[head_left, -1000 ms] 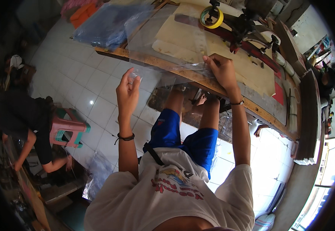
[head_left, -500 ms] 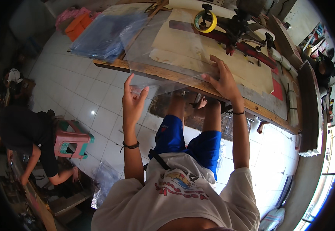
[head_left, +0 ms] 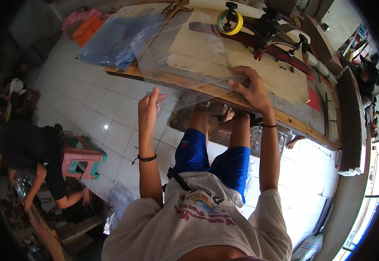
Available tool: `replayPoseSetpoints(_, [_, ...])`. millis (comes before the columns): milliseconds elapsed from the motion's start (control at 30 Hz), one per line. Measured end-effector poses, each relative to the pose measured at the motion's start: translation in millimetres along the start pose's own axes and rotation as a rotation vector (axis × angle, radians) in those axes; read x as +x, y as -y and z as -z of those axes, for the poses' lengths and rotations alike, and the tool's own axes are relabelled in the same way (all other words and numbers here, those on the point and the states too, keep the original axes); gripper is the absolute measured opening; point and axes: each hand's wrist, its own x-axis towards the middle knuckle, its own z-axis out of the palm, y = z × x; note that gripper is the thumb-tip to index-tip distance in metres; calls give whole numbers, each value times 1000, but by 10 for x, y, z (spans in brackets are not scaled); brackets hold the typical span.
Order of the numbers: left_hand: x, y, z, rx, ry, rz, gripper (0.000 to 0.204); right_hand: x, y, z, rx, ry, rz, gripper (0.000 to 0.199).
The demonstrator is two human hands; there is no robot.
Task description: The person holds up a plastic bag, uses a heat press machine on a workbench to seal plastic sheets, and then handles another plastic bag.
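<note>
A clear plastic sheet [head_left: 185, 85] stretches between my hands over the table's front edge. Its left corner is bunched in my left hand [head_left: 149, 106], whose fingers are closed around it. My right hand [head_left: 251, 89] pinches the sheet's right edge between thumb and fingers, just above the wooden rim. Under the see-through sheet lies cream-coloured paper [head_left: 263, 71] on the table. To the left, a stack of bluish clear plastic sheets [head_left: 111, 41] rests on the table corner.
A red and black clamp machine [head_left: 281, 54] stands on the worktable [head_left: 305, 124], with a yellow tape roll [head_left: 240, 24] hanging from a knob. An orange container [head_left: 86, 30] is behind the stack. A person in black [head_left: 24, 143] bends at lower left beside a pink-and-green stool [head_left: 81, 163].
My left hand has closed from a spread grip onto the sheet's corner, bunching it. The right hand has shifted slightly downward with its edge. The sheet has moved a little left.
</note>
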Motion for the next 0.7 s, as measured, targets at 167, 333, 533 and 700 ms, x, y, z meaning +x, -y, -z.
replayPoseSetpoints(167, [15,22,37,-152,169,175,54,-24,-1,29,146,-54,-167,34])
replayPoseSetpoints(333, [-147,-38,-9,-180,13,-53,42,-22,-53,1,198,-100,-154,29])
replayPoseSetpoints(533, [-180,-117,-85,-409,-66,53,41,-43,14,25,193,-85,-194,31])
replayPoseSetpoints(700, [-109,-33,-75,-416,-44,87,41,-54,13,17,168,-70,-185,32])
